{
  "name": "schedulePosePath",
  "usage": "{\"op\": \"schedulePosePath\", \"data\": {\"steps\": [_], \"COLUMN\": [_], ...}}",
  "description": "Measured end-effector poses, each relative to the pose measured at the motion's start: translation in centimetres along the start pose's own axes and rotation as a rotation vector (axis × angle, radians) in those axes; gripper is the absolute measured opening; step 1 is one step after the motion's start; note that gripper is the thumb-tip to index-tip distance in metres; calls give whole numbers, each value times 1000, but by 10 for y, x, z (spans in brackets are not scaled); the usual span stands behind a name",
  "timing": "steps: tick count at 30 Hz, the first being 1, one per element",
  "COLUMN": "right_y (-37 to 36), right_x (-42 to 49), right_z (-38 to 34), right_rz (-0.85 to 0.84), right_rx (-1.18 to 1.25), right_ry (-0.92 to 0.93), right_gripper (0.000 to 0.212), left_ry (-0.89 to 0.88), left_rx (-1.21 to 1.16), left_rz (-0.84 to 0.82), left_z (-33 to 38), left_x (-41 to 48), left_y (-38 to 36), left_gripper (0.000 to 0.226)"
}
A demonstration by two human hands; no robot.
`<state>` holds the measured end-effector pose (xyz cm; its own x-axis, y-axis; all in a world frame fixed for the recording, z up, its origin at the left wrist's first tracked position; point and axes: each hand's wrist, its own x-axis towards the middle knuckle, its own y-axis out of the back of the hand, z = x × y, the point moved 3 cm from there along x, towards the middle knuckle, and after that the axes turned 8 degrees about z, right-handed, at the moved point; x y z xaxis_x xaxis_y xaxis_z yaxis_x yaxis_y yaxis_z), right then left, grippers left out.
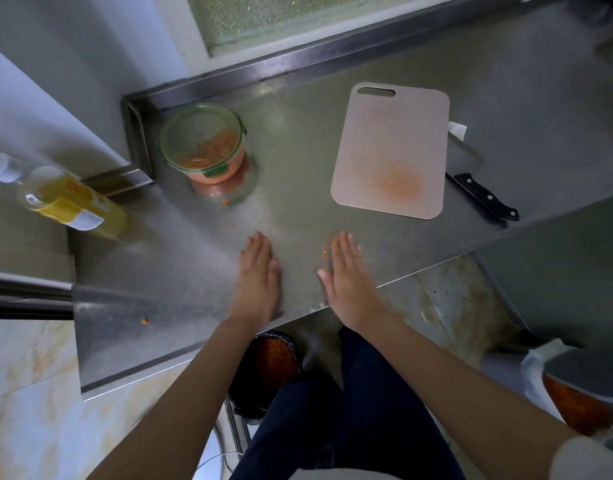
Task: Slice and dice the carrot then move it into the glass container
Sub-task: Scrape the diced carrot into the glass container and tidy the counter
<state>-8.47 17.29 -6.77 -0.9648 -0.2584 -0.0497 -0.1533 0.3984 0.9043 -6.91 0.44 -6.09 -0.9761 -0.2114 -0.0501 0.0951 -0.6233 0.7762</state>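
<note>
Your left hand (258, 271) and right hand (346, 275) lie flat with straight fingers, empty, on the steel counter (298, 140), seemingly because the diced carrot (211, 150) already sits inside the lidded glass container (202, 140), knife (485, 199) parked beside the stained board (391, 147).

A yellow bottle (66, 199) stands at the left of the steel worktop (298, 209). A white scrap (458, 129) lies far right. A dark bin (273, 362) sits below the near edge.
</note>
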Motion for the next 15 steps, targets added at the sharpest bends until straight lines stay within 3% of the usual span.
{"op": "schedulePosePath", "data": {"steps": [2,4,6,9,12,15], "right_y": [2,11,24,24,4,-16], "right_x": [-4,-3,-1,-4,-5,-5], "right_z": [-10,-2,17,38,5,-32], "right_rz": [-40,3,106,78,16,-70], "right_rx": [40,65,65,-19,14,75], "right_ry": [139,163,67,-108,6,170], "right_gripper": [71,64,61,69,83,84], "left_ry": [-100,-133,-121,-36,-22,-73], "left_rx": [-132,-241,-216,-22,-15,-163], "left_rz": [-89,-89,20,138,73,-20], "left_z": [19,26,17,-13,-16,7], "left_x": [-8,-12,-13,-16,-28,-41], "left_y": [-6,-5,5,17,13,7], "left_gripper": [49,46,49,55,55,45]}}
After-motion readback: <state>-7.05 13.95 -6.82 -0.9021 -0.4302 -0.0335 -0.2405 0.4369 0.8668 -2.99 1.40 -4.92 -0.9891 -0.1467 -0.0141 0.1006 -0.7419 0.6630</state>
